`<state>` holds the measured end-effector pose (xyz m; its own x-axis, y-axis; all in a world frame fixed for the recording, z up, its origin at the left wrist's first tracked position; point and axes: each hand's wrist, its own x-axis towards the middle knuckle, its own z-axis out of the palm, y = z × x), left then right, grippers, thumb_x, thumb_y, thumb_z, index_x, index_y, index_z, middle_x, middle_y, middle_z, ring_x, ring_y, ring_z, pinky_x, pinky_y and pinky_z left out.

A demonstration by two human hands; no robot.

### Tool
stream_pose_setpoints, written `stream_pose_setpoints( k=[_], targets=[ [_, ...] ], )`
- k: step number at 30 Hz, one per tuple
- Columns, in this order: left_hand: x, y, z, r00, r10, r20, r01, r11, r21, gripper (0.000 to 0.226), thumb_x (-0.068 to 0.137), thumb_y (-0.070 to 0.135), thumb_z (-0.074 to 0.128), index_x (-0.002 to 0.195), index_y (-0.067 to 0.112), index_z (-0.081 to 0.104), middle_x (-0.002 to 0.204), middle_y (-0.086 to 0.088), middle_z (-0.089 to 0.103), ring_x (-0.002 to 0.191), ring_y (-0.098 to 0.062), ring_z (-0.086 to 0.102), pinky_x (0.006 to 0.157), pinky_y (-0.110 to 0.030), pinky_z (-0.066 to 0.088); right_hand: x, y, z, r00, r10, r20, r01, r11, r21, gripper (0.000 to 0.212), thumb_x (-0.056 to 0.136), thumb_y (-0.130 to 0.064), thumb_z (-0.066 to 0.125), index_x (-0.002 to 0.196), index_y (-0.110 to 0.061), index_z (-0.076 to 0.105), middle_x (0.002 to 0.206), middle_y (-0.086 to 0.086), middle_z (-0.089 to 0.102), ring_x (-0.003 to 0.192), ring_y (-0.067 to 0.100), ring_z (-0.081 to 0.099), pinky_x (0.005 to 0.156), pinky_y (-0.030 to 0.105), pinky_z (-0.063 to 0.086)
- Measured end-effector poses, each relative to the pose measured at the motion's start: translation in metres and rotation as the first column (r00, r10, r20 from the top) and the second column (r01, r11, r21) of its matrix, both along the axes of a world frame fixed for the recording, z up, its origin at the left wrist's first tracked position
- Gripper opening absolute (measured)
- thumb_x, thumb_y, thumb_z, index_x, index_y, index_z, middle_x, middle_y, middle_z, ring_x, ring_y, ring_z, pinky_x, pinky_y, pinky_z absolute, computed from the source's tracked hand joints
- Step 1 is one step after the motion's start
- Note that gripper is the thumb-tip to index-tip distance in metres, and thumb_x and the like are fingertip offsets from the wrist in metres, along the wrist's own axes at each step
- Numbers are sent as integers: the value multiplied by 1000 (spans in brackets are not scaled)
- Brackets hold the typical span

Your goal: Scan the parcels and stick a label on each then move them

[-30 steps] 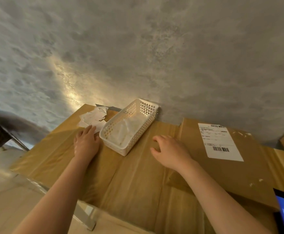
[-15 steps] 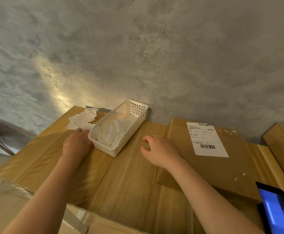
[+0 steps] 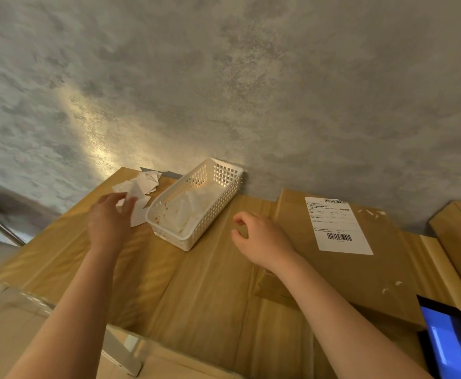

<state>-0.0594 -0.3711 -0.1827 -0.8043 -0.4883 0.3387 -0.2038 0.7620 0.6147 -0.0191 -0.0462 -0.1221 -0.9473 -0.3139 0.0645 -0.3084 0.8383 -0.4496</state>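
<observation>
left hand point(image 3: 109, 222) grip pinches one paper slip point(image 3: 139, 212) beside basket point(image 3: 193, 203); lift it singly. right hand point(image 3: 262, 236) loosely curled, empty.

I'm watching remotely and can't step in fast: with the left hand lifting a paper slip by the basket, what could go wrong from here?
1. The left hand pinches one white slip from a loose pile; neighbouring slips may lift with it or slide off the cardboard's far edge.
2. The white basket sits right beside that hand; a pull could nudge it.
3. The tablet lies at the near right edge, close to the right forearm, and could be knocked.
</observation>
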Motion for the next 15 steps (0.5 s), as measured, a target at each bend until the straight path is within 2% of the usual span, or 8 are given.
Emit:
stream_pose_setpoints(
  k=[2, 5, 7, 10, 11, 13, 15],
  targets=[
    [7, 6, 23, 987, -8, -161, 15, 999, 44, 40, 98, 39, 57, 124, 11, 66, 127, -15, 64, 117, -35, 56, 97, -48, 44, -1, 3, 0, 1000, -27, 9, 28, 984, -178, 29, 98, -31, 51, 125, -25, 58, 121, -10, 61, 109, 7, 58, 90, 28, 52],
    [20, 39, 56, 945, -129, -301, 138, 990, 10, 32, 98, 33, 61, 121, 13, 66, 121, -8, 67, 113, -29, 58, 96, -46, 45, 4, 9, 3, 994, -104, -17, 84, 878, -471, 20, 98, -18, 53, 112, -24, 65, 105, -13, 67, 92, -3, 61, 75, 13, 50],
    [30, 70, 69, 912, -270, -308, 275, 961, -29, 26, 97, 33, 61, 119, 19, 67, 116, -1, 69, 107, -23, 60, 92, -44, 47, 11, 12, 10, 984, -162, -81, 81, 795, -601, 20, 97, -11, 52, 104, -21, 67, 97, -10, 69, 81, -1, 62, 65, 10, 47],
    [46, 118, 76, 880, -417, -228, 412, 908, -71, 27, 95, 35, 63, 121, 28, 65, 122, 11, 64, 113, -11, 54, 93, -33, 41, 22, 17, 23, 971, -194, -136, 54, 739, -672, 17, 98, -12, 53, 98, -22, 66, 85, -9, 69, 62, 5, 58, 51, 14, 42],
    [51, 132, 75, 868, -449, -209, 442, 893, -85, 29, 94, 37, 63, 122, 31, 64, 124, 14, 62, 115, -7, 51, 93, -29, 38, 26, 18, 26, 974, -189, -123, 55, 727, -684, 14, 98, -18, 54, 97, -26, 65, 83, -9, 70, 62, 7, 60, 52, 20, 46],
    [60, 156, 73, 820, -536, -198, 524, 844, -115, 31, 94, 41, 61, 124, 31, 64, 125, 15, 61, 116, -4, 48, 95, -25, 35, 33, 21, 30, 985, -157, -74, 59, 707, -705, 8, 98, -32, 56, 97, -33, 63, 87, -10, 71, 77, 12, 67, 66, 28, 54],
    [67, 174, 70, 765, -616, -190, 597, 788, -149, 34, 95, 46, 57, 124, 29, 65, 124, 10, 64, 117, -10, 53, 95, -26, 40, 40, 26, 31, 992, -125, -12, 80, 704, -706, 7, 94, -42, 60, 99, -37, 63, 92, -11, 72, 88, 4, 68, 77, 27, 56]
  ],
)
